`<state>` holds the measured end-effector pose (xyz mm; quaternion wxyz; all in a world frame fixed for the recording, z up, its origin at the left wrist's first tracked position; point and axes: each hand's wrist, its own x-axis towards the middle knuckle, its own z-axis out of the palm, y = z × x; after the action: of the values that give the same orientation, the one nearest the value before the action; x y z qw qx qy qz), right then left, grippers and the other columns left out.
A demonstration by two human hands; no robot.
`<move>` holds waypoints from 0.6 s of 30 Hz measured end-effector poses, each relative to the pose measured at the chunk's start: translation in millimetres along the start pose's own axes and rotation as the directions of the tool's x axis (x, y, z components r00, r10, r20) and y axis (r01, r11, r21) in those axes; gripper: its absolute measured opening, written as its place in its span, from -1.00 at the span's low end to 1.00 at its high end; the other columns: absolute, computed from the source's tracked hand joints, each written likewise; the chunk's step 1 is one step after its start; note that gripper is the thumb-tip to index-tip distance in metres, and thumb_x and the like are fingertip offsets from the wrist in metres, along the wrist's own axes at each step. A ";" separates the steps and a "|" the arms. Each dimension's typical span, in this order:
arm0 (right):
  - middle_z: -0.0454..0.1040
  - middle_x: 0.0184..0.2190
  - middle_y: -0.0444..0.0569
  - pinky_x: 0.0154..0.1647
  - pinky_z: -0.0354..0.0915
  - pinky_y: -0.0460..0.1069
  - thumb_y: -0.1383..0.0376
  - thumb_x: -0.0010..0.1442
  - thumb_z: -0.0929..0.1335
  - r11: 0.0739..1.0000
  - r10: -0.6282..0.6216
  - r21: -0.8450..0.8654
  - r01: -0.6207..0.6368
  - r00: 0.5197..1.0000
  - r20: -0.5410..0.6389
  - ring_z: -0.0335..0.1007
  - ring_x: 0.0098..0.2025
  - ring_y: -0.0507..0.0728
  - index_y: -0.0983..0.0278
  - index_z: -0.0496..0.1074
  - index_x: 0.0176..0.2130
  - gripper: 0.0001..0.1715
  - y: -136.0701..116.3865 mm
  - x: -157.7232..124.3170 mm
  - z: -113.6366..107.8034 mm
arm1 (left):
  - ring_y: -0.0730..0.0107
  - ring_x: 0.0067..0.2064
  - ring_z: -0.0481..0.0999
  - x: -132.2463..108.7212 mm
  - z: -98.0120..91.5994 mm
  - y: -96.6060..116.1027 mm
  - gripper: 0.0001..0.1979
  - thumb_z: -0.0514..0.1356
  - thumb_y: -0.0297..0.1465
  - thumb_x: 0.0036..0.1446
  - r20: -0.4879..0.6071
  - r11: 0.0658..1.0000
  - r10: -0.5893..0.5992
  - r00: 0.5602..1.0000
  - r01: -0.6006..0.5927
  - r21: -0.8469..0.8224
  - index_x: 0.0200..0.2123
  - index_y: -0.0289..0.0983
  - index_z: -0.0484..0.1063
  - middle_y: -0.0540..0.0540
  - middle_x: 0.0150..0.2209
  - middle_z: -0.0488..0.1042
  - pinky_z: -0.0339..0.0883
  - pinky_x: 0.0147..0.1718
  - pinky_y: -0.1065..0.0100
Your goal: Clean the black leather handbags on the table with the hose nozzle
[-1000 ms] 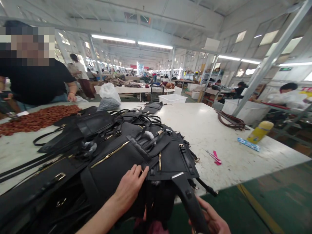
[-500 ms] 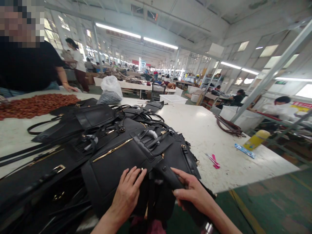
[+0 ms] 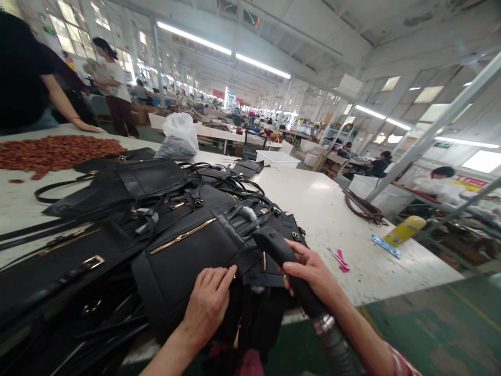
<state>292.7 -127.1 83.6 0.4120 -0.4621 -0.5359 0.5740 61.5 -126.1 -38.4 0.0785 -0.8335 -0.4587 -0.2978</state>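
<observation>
My left hand [image 3: 207, 300] is closed on the lower edge of a black leather bag [image 3: 186, 266], its fingers together beside a small metal fitting and its thumb hidden. The bag lies face up, with a gold zipper [image 3: 183, 236] across it and clear wrapping on its handles. In my right hand [image 3: 311, 274] is a black hose nozzle [image 3: 276, 248]. A metal clamp [image 3: 323, 324] joins it to a ribbed hose [image 3: 337, 351]. The nozzle's head is tilted over the bag's right side; I cannot tell whether they touch.
More black bags [image 3: 62, 266] are heaped leftward. Brown pieces [image 3: 58, 154] form a pile near a co-worker's hand [image 3: 84, 126]. A plastic sack [image 3: 180, 138] stands behind. To the right on the white table [image 3: 313, 209] lie a pink-handled cutter [image 3: 338, 259], coiled straps [image 3: 364, 208] and a yellow bottle [image 3: 405, 231].
My right hand has raised the nozzle up and away from the bag's lower edge, bringing the hose clamp into view. My left fingers have drawn together. The co-worker has shifted left.
</observation>
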 end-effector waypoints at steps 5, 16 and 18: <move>0.44 -0.49 -0.10 -0.73 0.26 -0.11 0.32 -0.07 0.38 0.979 0.195 0.044 -0.200 0.976 0.097 0.33 -0.67 0.02 0.24 0.12 0.09 -0.27 30.2 -27.3 1.2 | 0.21 -0.18 0.33 9.7 -1.1 1.0 -0.60 0.00 -0.54 0.06 0.010 1.000 -0.024 1.000 0.024 0.006 0.01 -0.30 0.24 -0.19 -0.21 0.39 0.18 -0.17 0.13; 0.43 -0.50 -0.08 -0.70 0.28 -0.11 0.28 -0.04 0.38 0.987 0.065 0.155 -0.054 0.996 -0.068 0.35 -0.65 0.03 0.31 0.11 0.06 -0.31 25.5 -26.2 -15.0 | 0.29 -0.25 0.27 22.8 -10.4 2.6 -0.51 -0.05 -0.63 0.00 0.132 1.000 0.004 0.991 -0.008 0.028 0.03 -0.24 0.23 -0.13 -0.29 0.33 0.16 -0.25 0.22; 0.44 -0.50 -0.05 -0.72 0.28 -0.10 0.27 -0.07 0.39 0.974 0.158 0.163 -0.157 0.987 0.011 0.35 -0.66 0.04 0.32 0.11 0.06 -0.28 37.6 -37.6 -14.7 | 0.29 -0.27 0.26 25.4 -9.4 3.0 -0.51 -0.05 -0.62 0.00 0.151 0.999 0.005 0.989 -0.010 0.031 0.02 -0.21 0.25 -0.12 -0.31 0.32 0.16 -0.27 0.23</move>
<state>316.6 -163.3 49.5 0.4021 -0.4685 -0.4484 0.6463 70.2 -113.4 -15.9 0.0579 -0.8540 -0.4647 -0.2265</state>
